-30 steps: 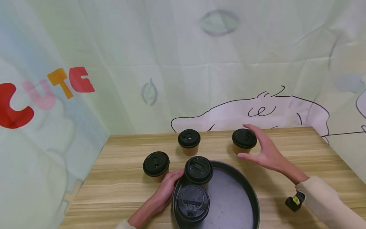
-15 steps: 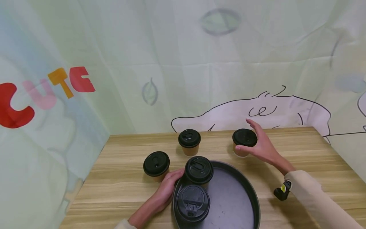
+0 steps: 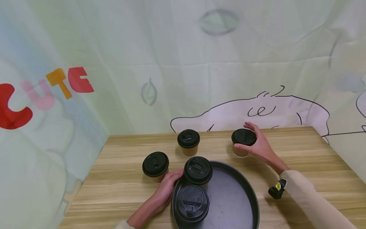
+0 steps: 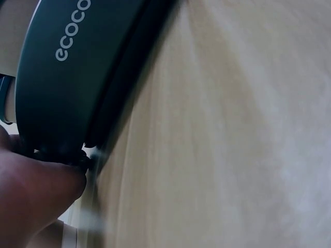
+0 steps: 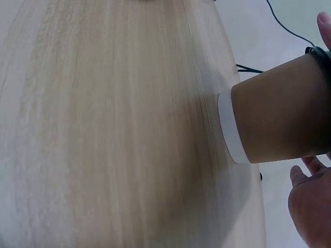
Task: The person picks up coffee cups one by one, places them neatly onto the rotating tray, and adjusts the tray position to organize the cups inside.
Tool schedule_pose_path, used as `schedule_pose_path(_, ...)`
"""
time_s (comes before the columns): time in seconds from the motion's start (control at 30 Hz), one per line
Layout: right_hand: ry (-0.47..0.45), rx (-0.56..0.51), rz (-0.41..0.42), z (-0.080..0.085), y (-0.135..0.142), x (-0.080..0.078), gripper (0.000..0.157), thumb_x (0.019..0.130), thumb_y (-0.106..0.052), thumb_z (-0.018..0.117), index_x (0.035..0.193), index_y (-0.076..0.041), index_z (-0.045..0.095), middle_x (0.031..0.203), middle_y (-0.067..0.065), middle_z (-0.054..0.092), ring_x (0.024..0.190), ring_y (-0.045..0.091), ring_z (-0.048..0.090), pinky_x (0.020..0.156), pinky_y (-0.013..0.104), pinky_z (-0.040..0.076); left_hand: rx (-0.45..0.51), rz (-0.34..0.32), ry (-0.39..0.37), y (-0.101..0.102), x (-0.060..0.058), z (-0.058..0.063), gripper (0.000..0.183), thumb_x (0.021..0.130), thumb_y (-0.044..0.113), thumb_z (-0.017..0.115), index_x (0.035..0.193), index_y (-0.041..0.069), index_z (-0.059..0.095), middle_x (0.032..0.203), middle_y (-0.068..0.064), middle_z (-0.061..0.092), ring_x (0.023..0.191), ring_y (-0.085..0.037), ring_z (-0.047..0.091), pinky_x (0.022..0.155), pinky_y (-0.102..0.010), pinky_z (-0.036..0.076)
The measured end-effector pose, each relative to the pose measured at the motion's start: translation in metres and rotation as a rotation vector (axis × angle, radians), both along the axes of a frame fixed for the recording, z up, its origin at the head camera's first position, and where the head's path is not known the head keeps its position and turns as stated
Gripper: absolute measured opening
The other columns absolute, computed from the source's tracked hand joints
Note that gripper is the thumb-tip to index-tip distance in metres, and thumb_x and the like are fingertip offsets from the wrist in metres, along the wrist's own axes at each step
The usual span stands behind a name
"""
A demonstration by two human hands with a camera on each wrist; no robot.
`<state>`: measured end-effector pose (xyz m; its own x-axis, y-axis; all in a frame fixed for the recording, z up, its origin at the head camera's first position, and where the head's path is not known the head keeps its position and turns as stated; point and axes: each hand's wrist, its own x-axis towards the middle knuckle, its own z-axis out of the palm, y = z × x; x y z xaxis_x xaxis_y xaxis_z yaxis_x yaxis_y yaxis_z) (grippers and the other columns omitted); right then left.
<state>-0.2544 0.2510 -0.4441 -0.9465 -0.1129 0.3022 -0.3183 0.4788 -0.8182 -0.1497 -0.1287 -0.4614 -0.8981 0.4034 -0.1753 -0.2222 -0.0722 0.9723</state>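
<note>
A paper cup with a black lid (image 3: 244, 136) stands upright at the back right of the table. My right hand (image 3: 263, 148) reaches round it from the right, thumb across the front and fingers curved behind. Its brown side and white bottom band (image 5: 279, 111) show in the right wrist view. My left hand (image 3: 167, 189) grips the left rim of a dark round tray (image 3: 254, 197), fingertips right beside a lidded cup (image 3: 198, 170) on it. The tray's outer wall (image 4: 67, 88), marked "ecoco", fills the upper left of the left wrist view. A larger-lidded cup (image 3: 192, 203) stands nearer on the tray.
Two more black-lidded cups, one left of the tray (image 3: 156, 164) and one behind it (image 3: 188, 140), stand on the wooden table (image 3: 114, 178). A printed cloth backdrop (image 3: 160, 79) hangs along the table's back edge. A dark cable (image 5: 284, 28) lies beyond the table edge.
My right hand has moved left and in toward the back right cup, thumb coming across its front and fingers curving closer round it. The left hand and tray have stayed in place.
</note>
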Motion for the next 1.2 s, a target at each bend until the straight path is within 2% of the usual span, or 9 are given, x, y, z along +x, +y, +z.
schedule_pose_path(0.23,-0.023,-0.037,-0.006,-0.0063,-0.0023,-0.0024,0.093,0.079,-0.027,0.092,0.154,-0.005,0.04,0.15,0.018,0.049,0.137,0.036,0.044,0.114,0.059,0.031,0.002,0.002,-0.002,-0.0003,0.001,-0.0003,0.054,0.111,0.022,0.036,0.153,-0.013,0.037,0.161,-0.024,0.037,0.152,-0.036,0.027,0.125,-0.049,0.019)
schedule_pose_path(0.43,-0.05,-0.041,-0.016,-0.0086,-0.0041,-0.0032,0.086,0.08,-0.028,0.091,0.149,-0.009,0.045,0.141,0.02,0.053,0.13,0.037,0.048,0.11,0.06,0.035,0.006,0.002,-0.006,-0.001,0.0003,-0.0017,0.054,0.111,0.023,0.037,0.153,-0.012,0.038,0.16,-0.024,0.039,0.151,-0.034,0.029,0.125,-0.047,0.021)
schedule_pose_path(0.8,-0.041,-0.059,-0.014,-0.0074,-0.005,-0.0018,0.076,0.082,-0.021,0.089,0.145,-0.008,0.049,0.137,0.018,0.056,0.124,0.029,0.051,0.105,0.046,0.038,0.004,0.007,-0.008,0.0,0.0015,0.0008,0.054,0.111,0.023,0.038,0.152,-0.013,0.038,0.16,-0.025,0.039,0.151,-0.035,0.029,0.125,-0.047,0.021)
schedule_pose_path(1.0,-0.046,-0.062,0.001,-0.0049,-0.0047,0.0021,0.076,0.083,-0.018,0.088,0.147,-0.007,0.048,0.139,0.018,0.055,0.125,0.03,0.05,0.104,0.046,0.037,0.005,0.015,-0.008,-0.0004,0.0012,0.0003,0.054,0.111,0.022,0.038,0.152,-0.013,0.038,0.16,-0.025,0.039,0.151,-0.035,0.029,0.125,-0.048,0.021)
schedule_pose_path(1.2,-0.019,-0.053,-0.002,-0.001,-0.0011,0.0059,0.073,0.083,-0.019,0.088,0.144,-0.009,0.05,0.134,0.014,0.058,0.119,0.023,0.052,0.1,0.03,0.04,-0.004,0.013,-0.012,-0.0005,-0.0003,-0.0002,0.054,0.111,0.023,0.038,0.152,-0.013,0.039,0.159,-0.025,0.039,0.151,-0.036,0.03,0.125,-0.048,0.021)
